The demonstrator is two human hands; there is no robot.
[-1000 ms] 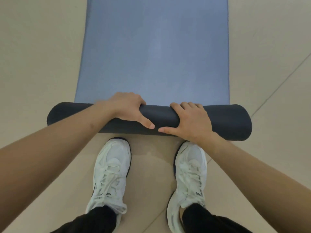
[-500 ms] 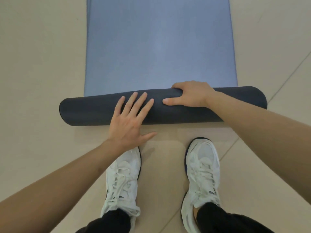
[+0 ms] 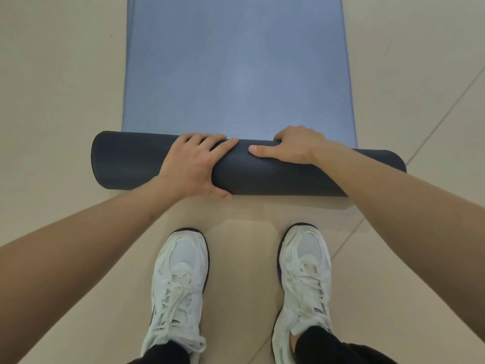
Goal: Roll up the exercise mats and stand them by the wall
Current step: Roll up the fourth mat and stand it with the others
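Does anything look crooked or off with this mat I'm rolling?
Slightly. The dark roll lies at a slant across the blue mat, its right end sitting lower in view than its left, so it may be winding unevenly. Nothing looks damaged.

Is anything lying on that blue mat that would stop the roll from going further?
Nothing visible does. The left hand and right hand both grip the dark roll, and the flat blue mat ahead of it is bare as far as the picture shows. The wall is out of view.
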